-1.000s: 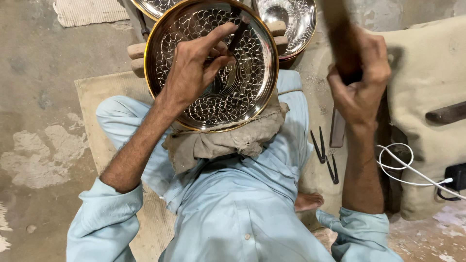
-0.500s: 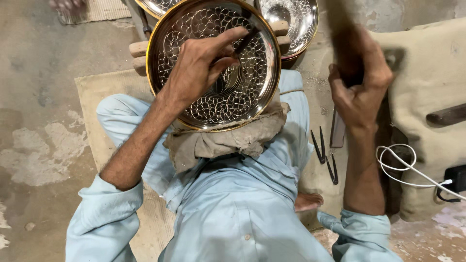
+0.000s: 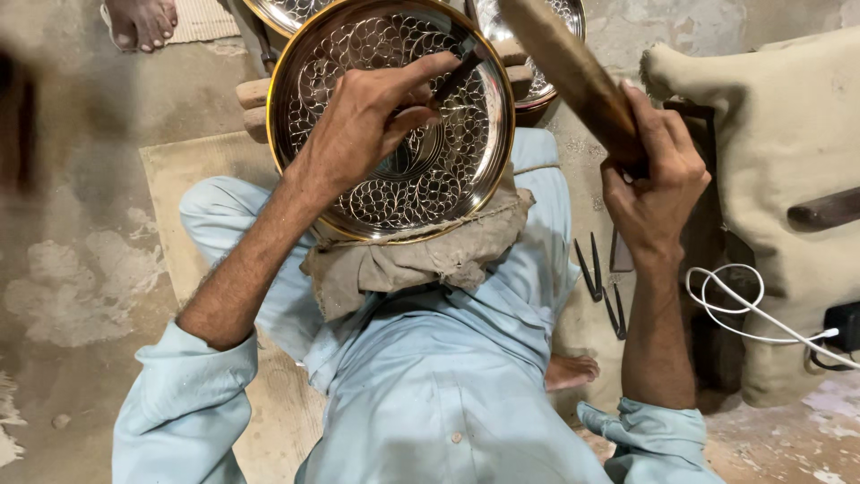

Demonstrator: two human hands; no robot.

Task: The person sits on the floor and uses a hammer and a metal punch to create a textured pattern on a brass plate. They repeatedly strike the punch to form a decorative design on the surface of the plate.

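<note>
A round engraved metal plate (image 3: 358,63) with a leafy pattern rests on a folded brown cloth (image 3: 421,260) over my lap. My left hand (image 3: 363,125) lies on the plate and is closed around a thin dark chisel (image 3: 457,76), whose tip touches the plate's surface. To the right of the plate, my right hand (image 3: 654,188) grips the handle of a wooden mallet (image 3: 564,67), raised and blurred above the plate's upper right edge.
Two more engraved plates (image 3: 546,54) lie behind the first. Several thin metal tools (image 3: 596,278) lie on the mat at right. A beige cushion (image 3: 770,134), a white cable (image 3: 743,305) and a black plug sit further right. Another person's bare foot (image 3: 139,22) is at top left.
The mallet in my right hand has swung from upright to tilted towards the chisel. My left hand stays on the plate. A foot has come into view at top left.
</note>
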